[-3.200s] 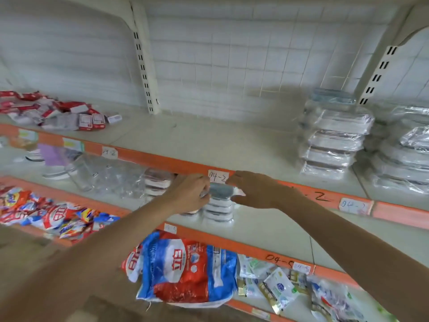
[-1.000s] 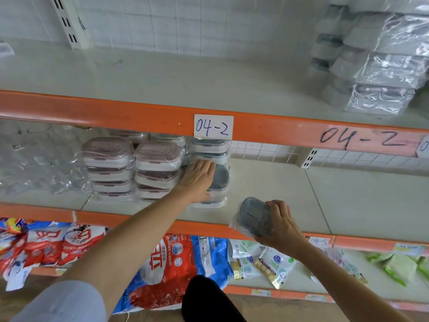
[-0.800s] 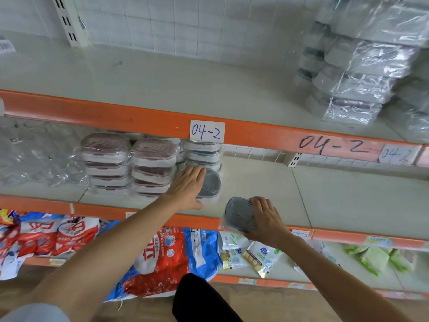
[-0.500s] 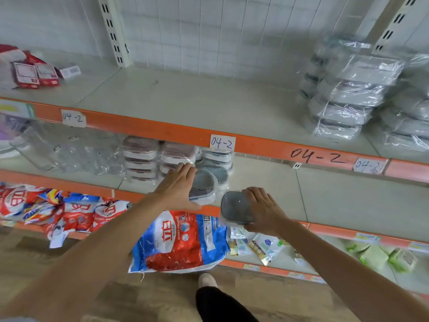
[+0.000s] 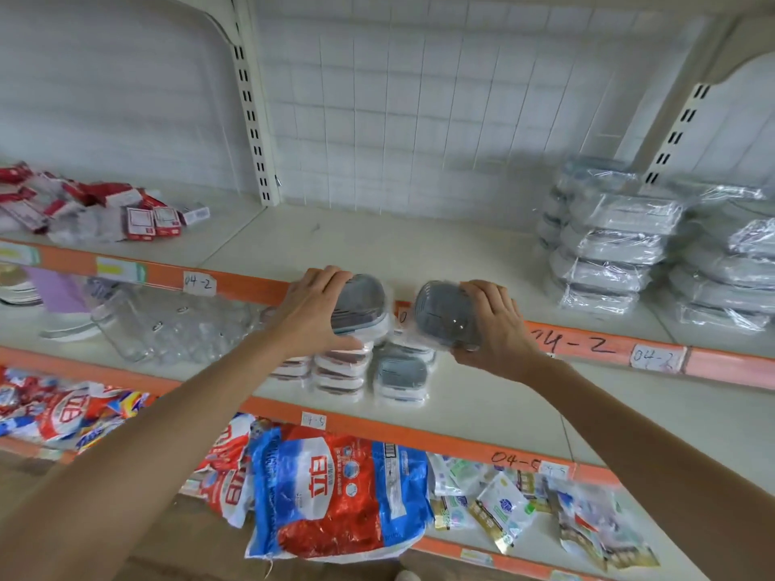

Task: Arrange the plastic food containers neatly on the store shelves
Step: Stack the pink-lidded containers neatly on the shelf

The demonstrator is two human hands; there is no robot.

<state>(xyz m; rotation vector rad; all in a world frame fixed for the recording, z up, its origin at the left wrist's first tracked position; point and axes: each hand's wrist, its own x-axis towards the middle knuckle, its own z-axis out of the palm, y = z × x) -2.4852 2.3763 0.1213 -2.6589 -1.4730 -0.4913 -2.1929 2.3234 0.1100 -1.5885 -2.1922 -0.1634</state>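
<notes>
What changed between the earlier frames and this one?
The left hand took a grey-lidded container from the middle-shelf stack and raised it to the upper shelf edge. The right hand lifted its container there too, grip unchanged. The remaining stacks stayed put.

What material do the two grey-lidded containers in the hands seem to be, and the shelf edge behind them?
Container in the left hand: likely plastic, matte grey lid, glossy wrap with glints. Container in the right hand: the same look. Shelf edge: probably painted metal, flat orange, but not certain.
</notes>
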